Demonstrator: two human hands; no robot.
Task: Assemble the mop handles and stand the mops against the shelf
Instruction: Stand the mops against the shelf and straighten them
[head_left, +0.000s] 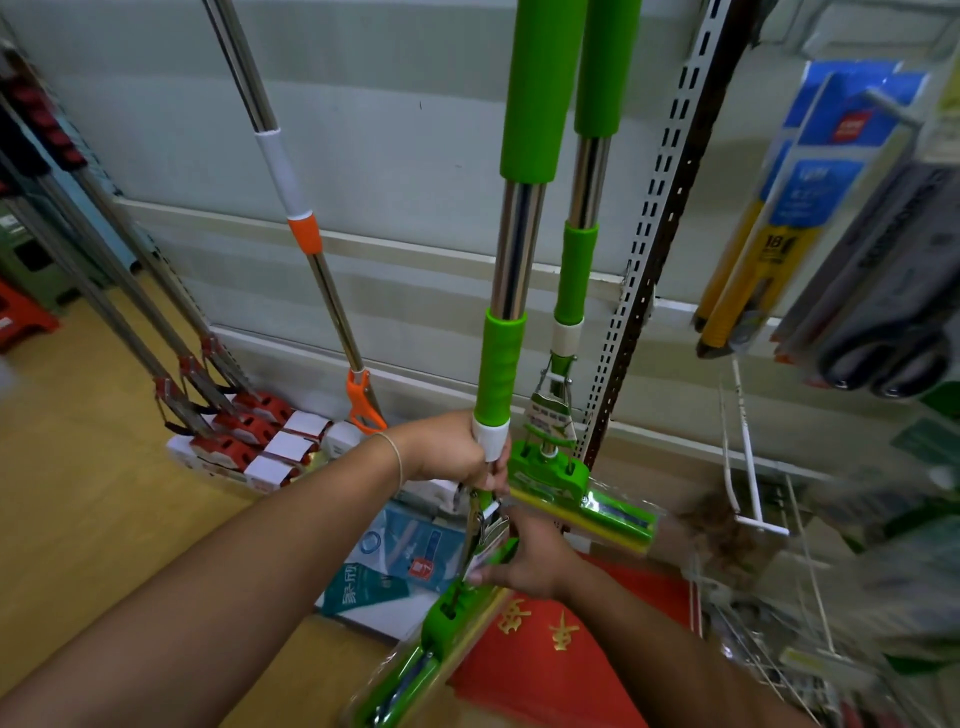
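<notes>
We see the pale shelf back panel (395, 156) behind everything, its top cut off. A second green mop (576, 291) leans against it, beside the slotted upright (649, 244), sponge head low and handle running out of view. The nearer green mop handle (514, 249) stands upright, its top also cropped. Our left hand (452, 449) has its fingers clenched around the white collar. Our right hand (535, 558) pinches the metal linkage above the mop head (436, 649), which is partly out of view; its fingertips are hidden.
</notes>
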